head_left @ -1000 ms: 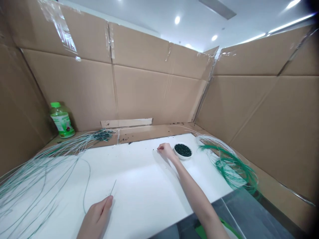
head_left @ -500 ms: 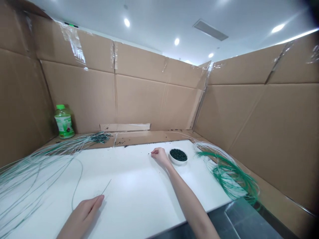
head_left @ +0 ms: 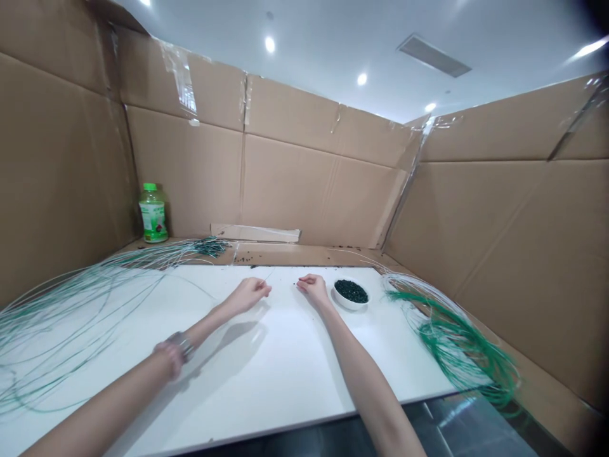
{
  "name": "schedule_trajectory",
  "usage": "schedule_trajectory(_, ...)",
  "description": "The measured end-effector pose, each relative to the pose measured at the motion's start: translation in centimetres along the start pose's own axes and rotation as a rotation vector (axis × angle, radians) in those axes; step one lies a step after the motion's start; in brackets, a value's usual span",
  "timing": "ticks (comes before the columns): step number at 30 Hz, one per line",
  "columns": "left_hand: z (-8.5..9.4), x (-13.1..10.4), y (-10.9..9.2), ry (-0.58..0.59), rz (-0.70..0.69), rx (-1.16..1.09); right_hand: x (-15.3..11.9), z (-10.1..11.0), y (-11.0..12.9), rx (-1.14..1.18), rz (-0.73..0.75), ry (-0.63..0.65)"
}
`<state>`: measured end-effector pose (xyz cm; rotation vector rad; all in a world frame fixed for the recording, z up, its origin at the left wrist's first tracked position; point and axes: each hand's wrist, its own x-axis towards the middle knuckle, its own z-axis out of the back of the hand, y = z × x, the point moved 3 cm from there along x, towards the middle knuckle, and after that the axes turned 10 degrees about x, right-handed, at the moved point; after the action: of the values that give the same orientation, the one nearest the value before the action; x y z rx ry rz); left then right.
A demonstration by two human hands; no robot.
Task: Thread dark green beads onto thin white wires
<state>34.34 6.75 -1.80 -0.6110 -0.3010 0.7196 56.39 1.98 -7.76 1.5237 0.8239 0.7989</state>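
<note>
My left hand (head_left: pixel 249 294), a bracelet at its wrist, is closed in a pinch on a thin strand (head_left: pixel 270 275) whose tip sticks out past the fingers toward the back. Close by on the right, my right hand (head_left: pixel 314 289) pinches what looks like a small dark bead at its fingertips. A gap separates the two hands above the white board (head_left: pixel 280 362). Just right of my right hand stands a white bowl (head_left: pixel 349 304) filled with dark green beads (head_left: pixel 351 291). Another dark speck lies by the right fingertips.
Long pale green strands (head_left: pixel 95 298) spread over the left side, their bunched dark ends (head_left: pixel 212 245) at the back. A green strand bundle (head_left: pixel 457 349) lies at the right edge. A green-capped bottle (head_left: pixel 153 216) stands back left. Cardboard walls (head_left: pixel 290 171) enclose the board.
My left hand has moved from the near left up and right, carrying the strand close to my right hand. My right hand stays beside the bowl; the view has shifted a little left.
</note>
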Motion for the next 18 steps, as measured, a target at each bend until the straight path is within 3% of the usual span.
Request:
schedule_trajectory(3,-2.6,4.3,-0.4,0.088,0.016,-0.115,0.0,-0.1,0.2,0.062,0.002,0.0)
schedule_trajectory(6,-4.9,6.8,-0.8,0.17,0.037,-0.205,0.2,0.0,0.5,0.112,0.028,0.004)
schedule_trajectory(12,-7.2,9.1,-1.1,0.263,0.04,-0.292,0.6,0.2,0.8,0.178,0.051,0.018)
schedule_trajectory(18,-8.2,10.4,-0.8,0.231,0.031,-0.292,0.7,0.2,0.4,0.212,0.053,-0.012)
